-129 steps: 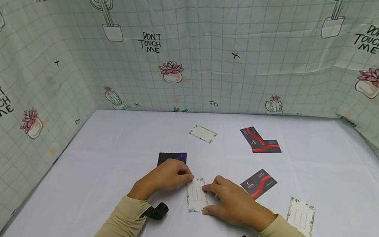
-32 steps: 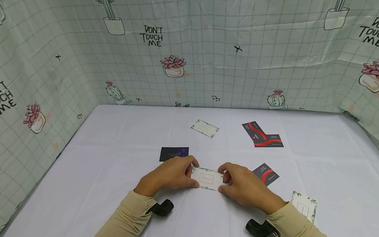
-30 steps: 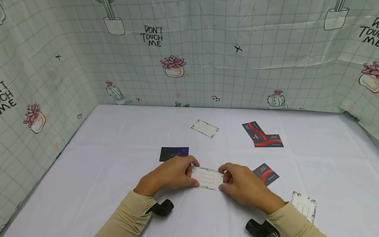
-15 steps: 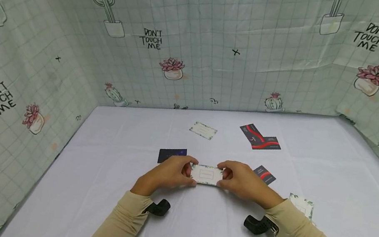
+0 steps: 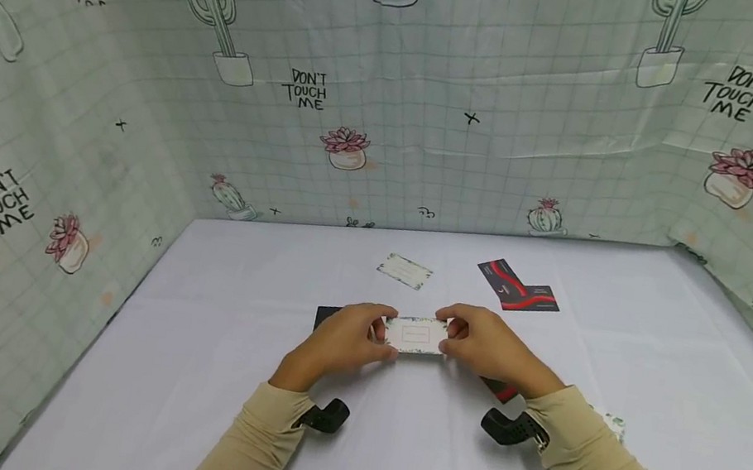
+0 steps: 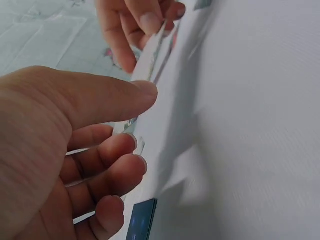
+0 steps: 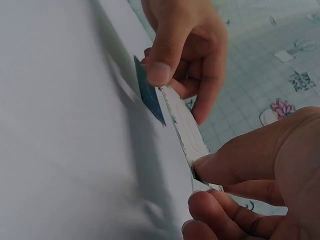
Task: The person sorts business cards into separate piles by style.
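Three floral cards (image 5: 415,335), three red-striped cards (image 5: 532,298), seemingly one half-hidden blue card (image 5: 325,315)

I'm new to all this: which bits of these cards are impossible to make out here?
Held card: too small to read in the head view; nearly edge-on and partly behind the left hand in the left wrist view.
Dark card: head view, largely hidden behind the left hand.
Nearest red-striped card: head view, mostly hidden behind the right hand.
White card: head view, mostly hidden behind the right sleeve.

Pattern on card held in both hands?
White card with leafy green border and thin rectangular outline; head view shows it best.
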A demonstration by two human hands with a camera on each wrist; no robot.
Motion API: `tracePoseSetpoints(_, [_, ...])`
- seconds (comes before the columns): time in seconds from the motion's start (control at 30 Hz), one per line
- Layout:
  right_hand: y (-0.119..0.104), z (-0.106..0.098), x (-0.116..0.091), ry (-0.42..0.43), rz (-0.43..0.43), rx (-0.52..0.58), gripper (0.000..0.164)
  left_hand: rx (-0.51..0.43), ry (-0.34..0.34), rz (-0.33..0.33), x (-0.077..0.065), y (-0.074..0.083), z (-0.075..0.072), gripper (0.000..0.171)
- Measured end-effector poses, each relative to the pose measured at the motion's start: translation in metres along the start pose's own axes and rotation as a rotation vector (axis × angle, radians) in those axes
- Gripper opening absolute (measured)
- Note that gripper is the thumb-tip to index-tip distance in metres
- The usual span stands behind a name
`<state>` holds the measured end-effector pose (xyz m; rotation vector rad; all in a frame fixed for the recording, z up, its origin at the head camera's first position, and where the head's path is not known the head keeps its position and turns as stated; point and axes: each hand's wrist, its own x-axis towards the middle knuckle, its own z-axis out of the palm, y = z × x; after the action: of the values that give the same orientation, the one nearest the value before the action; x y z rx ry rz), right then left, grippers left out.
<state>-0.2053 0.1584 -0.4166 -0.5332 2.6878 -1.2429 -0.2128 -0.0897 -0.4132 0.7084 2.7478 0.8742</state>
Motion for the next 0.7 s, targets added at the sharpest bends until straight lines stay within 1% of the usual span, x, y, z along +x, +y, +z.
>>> tracePoseSetpoints(0.1, [0.003,-0.003,0.005,0.014,0.026,0.024,0.040,-0.029,-0.002,-0.016,0.006,0.001,0.000,0.056])
tracePoseSetpoints(0.23, [0.006,-0.005,0.014,0.027,0.039,0.044,0.040,-0.061,-0.004,-0.057,0.014,0.002,-0.002,0.056])
tracePoseSetpoints(0.3, [0.008,-0.005,0.018,0.040,0.035,0.038,0.040,-0.074,0.000,-0.072,0.019,0.002,-0.002,0.056])
tracePoseSetpoints(0.4, [0.009,-0.006,0.025,0.067,0.029,0.006,0.040,-0.101,0.012,-0.077,0.024,0.000,-0.003,0.058])
tracePoseSetpoints(0.53, [0.008,-0.006,0.034,0.070,0.025,-0.020,0.041,-0.138,0.023,-0.084,0.026,-0.003,-0.006,0.060])
tracePoseSetpoints(0.7, [0.006,-0.004,0.042,0.081,0.058,-0.014,0.042,-0.131,0.005,-0.076,0.026,-0.008,-0.007,0.061])
